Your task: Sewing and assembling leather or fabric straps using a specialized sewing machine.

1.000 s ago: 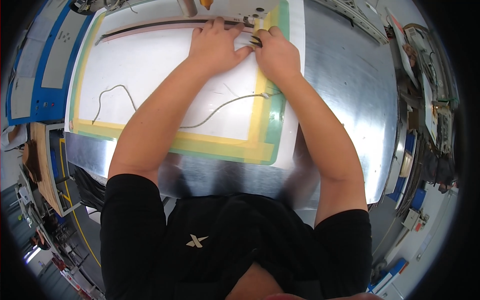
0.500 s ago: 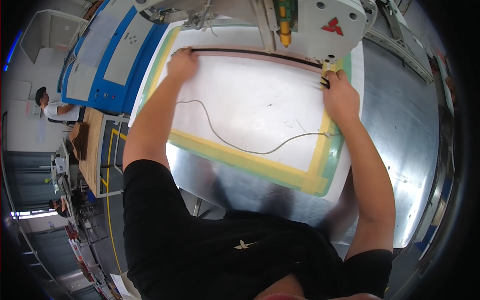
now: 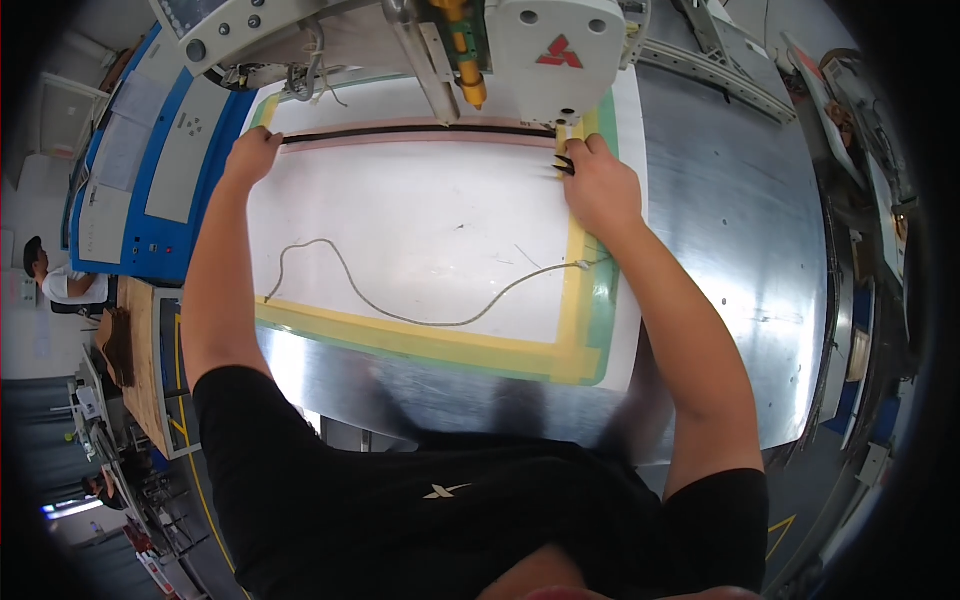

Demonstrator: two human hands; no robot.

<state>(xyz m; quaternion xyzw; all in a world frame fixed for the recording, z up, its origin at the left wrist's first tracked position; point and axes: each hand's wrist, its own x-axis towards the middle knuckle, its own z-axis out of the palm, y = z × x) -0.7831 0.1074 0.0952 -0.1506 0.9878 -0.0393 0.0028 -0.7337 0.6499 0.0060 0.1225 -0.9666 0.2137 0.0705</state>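
A long black strip [image 3: 420, 130] lies across the far part of a white sheet [image 3: 400, 220], along a pale pink band [image 3: 350, 146]. My left hand [image 3: 255, 157] is closed at the strip's left end, fingertips pinched on it. By the strip's right end is my right hand [image 3: 603, 190], its fingers closed around a small black two-pointed tool [image 3: 565, 165] whose tips stick out to the left; most of it is hidden in the hand. Yellow tape [image 3: 400, 342] and green tape [image 3: 590, 368] border the sheet. A thin cord [image 3: 400, 318] curves over the sheet nearer to me.
A machine head [image 3: 560, 70] with a yellow pointed part [image 3: 472, 92] hangs over the strip. Bare metal table [image 3: 730, 230] extends right. At left stand a blue cabinet [image 3: 100, 235] and a wooden-topped bench [image 3: 145, 350]; a person [image 3: 75, 285] is beyond.
The whole view has shifted, so the scene sits further left. My left hand has moved left over the sheet's taped edge, uncovering more cord. My right hand stays by the strip's right end.
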